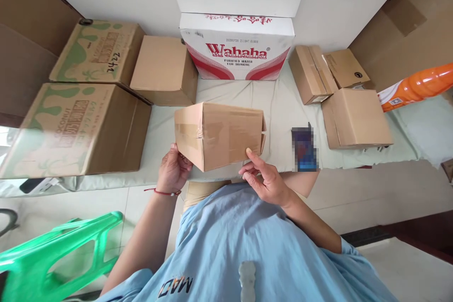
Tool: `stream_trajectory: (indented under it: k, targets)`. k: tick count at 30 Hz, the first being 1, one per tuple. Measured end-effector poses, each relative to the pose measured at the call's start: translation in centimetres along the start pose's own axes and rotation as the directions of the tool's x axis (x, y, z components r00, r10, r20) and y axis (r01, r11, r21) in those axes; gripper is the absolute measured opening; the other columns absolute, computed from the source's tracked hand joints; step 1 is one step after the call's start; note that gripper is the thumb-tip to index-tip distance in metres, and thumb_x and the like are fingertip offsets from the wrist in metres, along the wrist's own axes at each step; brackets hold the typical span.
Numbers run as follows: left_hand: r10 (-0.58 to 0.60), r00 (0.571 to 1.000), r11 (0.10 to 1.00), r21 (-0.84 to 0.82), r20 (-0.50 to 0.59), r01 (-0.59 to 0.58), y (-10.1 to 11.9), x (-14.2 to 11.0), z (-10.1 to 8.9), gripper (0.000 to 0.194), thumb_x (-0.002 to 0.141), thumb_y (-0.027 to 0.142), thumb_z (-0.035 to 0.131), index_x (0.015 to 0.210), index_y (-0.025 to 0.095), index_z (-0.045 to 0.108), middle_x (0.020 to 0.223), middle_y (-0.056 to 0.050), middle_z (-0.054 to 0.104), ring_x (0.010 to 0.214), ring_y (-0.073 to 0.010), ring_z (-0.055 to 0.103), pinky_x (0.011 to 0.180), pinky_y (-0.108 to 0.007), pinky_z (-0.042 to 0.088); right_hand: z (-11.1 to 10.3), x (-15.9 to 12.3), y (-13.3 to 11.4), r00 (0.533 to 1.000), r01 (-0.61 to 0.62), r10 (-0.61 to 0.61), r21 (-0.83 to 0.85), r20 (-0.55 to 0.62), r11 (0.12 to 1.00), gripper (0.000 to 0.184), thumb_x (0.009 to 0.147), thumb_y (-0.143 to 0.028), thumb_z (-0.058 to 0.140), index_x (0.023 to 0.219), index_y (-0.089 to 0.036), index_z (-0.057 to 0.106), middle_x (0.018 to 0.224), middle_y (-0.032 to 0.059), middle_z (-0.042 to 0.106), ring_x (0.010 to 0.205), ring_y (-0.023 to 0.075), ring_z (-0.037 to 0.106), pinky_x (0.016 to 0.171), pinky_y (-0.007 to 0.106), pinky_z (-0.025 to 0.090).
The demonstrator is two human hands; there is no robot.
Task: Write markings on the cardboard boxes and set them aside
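Note:
A small plain cardboard box [231, 134] sits tilted at the near edge of the covered table, with brown tape on its left side and slightly parted flaps at its right end. My left hand [174, 168] is closed on the box's lower left edge, thumb outside and fingers partly hidden beneath. My right hand [265, 179] is at the box's lower right. Its index fingertip touches the near face, while the other fingers are apart from each other and hold nothing.
Coconut cartons [116, 127] and a plain box [161, 66] stand left. A Wahaha carton [239, 49] is at the back. Several boxes [357, 118] and an orange bottle [417, 87] are right, near a blurred dark item [304, 148]. A green stool [71, 245] stands lower left.

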State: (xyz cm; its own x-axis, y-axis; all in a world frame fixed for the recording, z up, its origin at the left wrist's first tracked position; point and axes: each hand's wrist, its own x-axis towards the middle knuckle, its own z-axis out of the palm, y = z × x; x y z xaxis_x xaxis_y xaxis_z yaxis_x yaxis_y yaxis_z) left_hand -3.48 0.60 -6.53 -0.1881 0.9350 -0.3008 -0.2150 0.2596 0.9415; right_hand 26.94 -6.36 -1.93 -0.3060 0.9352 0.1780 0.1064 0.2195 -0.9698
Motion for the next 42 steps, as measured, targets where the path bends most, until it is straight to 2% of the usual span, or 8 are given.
stream_trajectory:
  k: [6,10,15,20,24,28,34,42]
  targets:
    - [-0.002,0.994,0.945,-0.325,0.11,0.038,-1.4,-1.9,0.0,0.045,0.081,0.058,0.097,0.1,0.023,0.076,0.102,-0.002,0.083,0.089,-0.0172,0.08,0.084,-0.029,0.069,-0.8,-1.5,1.1,0.974,-0.102,0.158,0.307,-0.165,0.946,0.052,0.108,-0.049,0.065,0.16,-0.043,0.059,0.119,0.0054,0.076,0.101,0.0205,0.076,0.071,0.033,0.071]
    - [0.013,0.98,0.986,-0.168,0.196,0.02,-2.6,-2.6,0.9,0.045,0.082,0.05,0.097,0.115,0.027,0.077,0.116,-0.002,0.08,0.102,-0.0191,0.079,0.1,-0.037,0.068,-2.4,-2.2,2.3,0.83,-0.251,0.444,0.483,-0.338,0.838,0.049,0.101,-0.064,0.069,0.142,-0.036,0.071,0.117,0.0052,0.076,0.103,0.0235,0.075,0.067,0.034,0.071]
    - [-0.032,0.972,0.998,-0.041,0.234,0.043,-3.7,-3.0,2.0,0.044,0.081,0.042,0.096,0.115,0.022,0.077,0.123,-0.006,0.078,0.112,-0.022,0.077,0.109,-0.038,0.063,-3.6,-3.3,3.7,0.71,-0.401,0.651,0.606,-0.268,0.687,0.06,0.086,-0.072,0.083,0.132,-0.035,0.072,0.124,0.0025,0.079,0.098,0.0217,0.077,0.073,0.037,0.073]
    - [-0.116,0.959,0.992,-0.019,0.259,0.125,-1.9,-2.6,2.3,0.055,0.087,0.071,0.08,0.112,0.023,0.074,0.124,-0.006,0.076,0.109,-0.023,0.076,0.099,-0.038,0.066,-3.6,-3.8,3.3,0.718,-0.413,0.673,0.669,-0.179,0.618,0.074,0.086,-0.091,0.066,0.138,-0.039,0.07,0.136,0.004,0.078,0.119,0.0297,0.075,0.081,0.047,0.074]
    - [-0.19,0.943,0.977,0.143,0.273,0.155,0.1,-2.4,3.2,0.074,0.084,0.092,0.067,0.113,0.024,0.067,0.134,-0.009,0.071,0.12,-0.028,0.07,0.092,-0.039,0.066,-4.3,-3.0,2.6,0.722,-0.5,0.688,0.627,-0.079,0.597,0.073,0.089,-0.086,0.07,0.148,-0.045,0.064,0.161,0.0013,0.064,0.147,0.0343,0.061,0.088,0.049,0.073]
    - [-0.173,0.954,0.962,0.252,0.245,0.11,1.1,-2.9,4.4,0.068,0.081,0.079,0.082,0.118,0.024,0.064,0.137,-0.01,0.07,0.126,-0.031,0.067,0.093,-0.038,0.063,-5.1,-2.4,2.2,0.736,-0.517,0.675,0.597,-0.057,0.614,0.07,0.089,-0.075,0.077,0.149,-0.043,0.064,0.166,0.0007,0.06,0.153,0.0348,0.056,0.1,0.052,0.069]
    - [-0.023,0.935,0.989,0.141,0.353,-0.03,1.3,-3.7,4.1,0.062,0.081,0.054,0.093,0.131,0.026,0.07,0.144,-0.01,0.07,0.138,-0.0327,0.063,0.109,-0.04,0.056,-6.2,-3.2,2.2,0.858,-0.383,0.495,0.471,-0.138,0.795,0.063,0.088,-0.049,0.089,0.147,-0.038,0.069,0.158,0.0,0.068,0.155,0.0287,0.055,0.131,0.049,0.045]
    - [0.033,0.932,0.998,0.032,0.361,-0.048,-0.4,-3.1,3.9,0.059,0.071,0.033,0.103,0.121,0.025,0.073,0.127,-0.007,0.074,0.121,-0.024,0.071,0.107,-0.036,0.059,-6.9,-4.4,4.1,0.837,-0.366,0.494,0.428,-0.237,0.826,0.056,0.079,-0.042,0.098,0.129,-0.035,0.076,0.113,-0.0001,0.082,0.098,0.0211,0.077,0.099,0.041,0.063]
